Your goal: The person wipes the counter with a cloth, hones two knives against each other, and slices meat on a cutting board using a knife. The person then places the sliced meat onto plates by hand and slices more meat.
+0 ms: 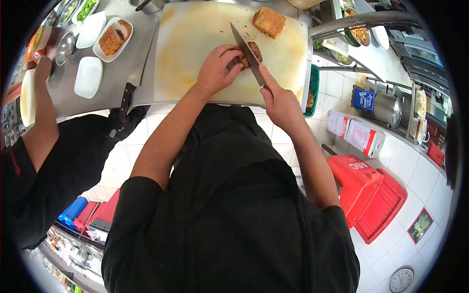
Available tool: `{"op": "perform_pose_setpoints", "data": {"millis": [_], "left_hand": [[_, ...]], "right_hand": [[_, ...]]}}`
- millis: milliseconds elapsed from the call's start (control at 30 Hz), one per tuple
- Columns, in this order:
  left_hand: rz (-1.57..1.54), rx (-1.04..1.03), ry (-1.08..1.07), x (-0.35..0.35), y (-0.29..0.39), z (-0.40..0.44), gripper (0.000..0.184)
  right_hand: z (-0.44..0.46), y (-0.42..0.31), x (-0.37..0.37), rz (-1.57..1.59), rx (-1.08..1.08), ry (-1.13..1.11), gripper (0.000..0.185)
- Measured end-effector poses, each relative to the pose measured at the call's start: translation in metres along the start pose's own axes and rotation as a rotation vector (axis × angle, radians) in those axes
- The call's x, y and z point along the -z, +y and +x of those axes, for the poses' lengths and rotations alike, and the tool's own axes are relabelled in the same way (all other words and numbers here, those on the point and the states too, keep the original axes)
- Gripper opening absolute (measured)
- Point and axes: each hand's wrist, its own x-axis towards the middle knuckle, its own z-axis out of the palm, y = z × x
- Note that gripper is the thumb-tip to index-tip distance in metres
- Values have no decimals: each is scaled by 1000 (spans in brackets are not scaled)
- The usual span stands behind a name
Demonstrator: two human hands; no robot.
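Left hand (218, 70) pinches part-cut roast pork (255, 49), right hand (283, 108) grips the chef's knife (248, 56); one block (268, 22) lies unsliced, one dished portion (111, 42) is sliced.

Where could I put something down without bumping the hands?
The cutting board looks bare between its left edge and the left hand. A smaller patch of counter shows between the nearest white dish and the resting knife. It's crowded around the meat, the held knife and the right hand.
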Motion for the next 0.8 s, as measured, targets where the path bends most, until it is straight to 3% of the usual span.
{"op": "perform_pose_setpoints", "data": {"millis": [100,500,733,800], "left_hand": [[-46,149,8,-1,2,1,37],[-33,90,-60,5,2,3,34],[-75,88,54,-2,4,5,29],[-98,98,35,0,2,3,29]], "right_hand": [[13,-5,-2,-29,-31,-21,61],[16,-32,53,-199,-58,-233,59],[62,-35,43,-246,8,-241,56],[55,-42,50,-235,-61,-288,56]]}}
